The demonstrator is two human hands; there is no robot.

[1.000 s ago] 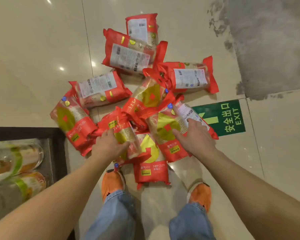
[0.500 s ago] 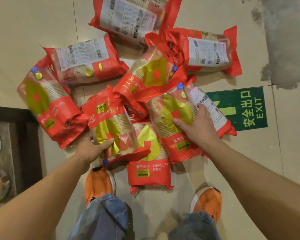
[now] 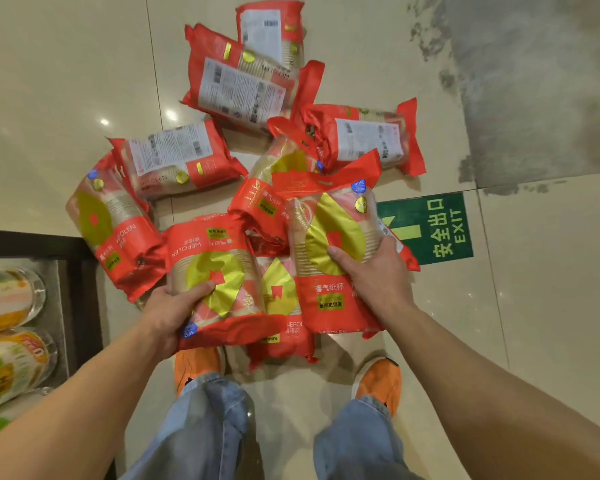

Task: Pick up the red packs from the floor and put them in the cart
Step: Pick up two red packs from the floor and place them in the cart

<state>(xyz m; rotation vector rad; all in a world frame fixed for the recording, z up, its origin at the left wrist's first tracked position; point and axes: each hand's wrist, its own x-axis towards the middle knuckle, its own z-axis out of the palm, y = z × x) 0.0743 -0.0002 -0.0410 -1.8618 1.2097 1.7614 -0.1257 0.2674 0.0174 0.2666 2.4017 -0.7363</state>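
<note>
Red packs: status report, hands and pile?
Left hand gripping one red pack. Right hand gripping another pack. Remaining packs on floor. Nothing blocking.

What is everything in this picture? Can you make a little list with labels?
place: shiny tiled floor
left hand: holding a red pack
right hand: holding another red pack
packs on the floor: a pile of red packs, some showing white labels, some gold circles
floor sign: green exit sign, right of the pile
feet: orange shoes, blue jeans
left edge: dark-framed bin holding clear packs; cannot tell whether it is the cart
</note>
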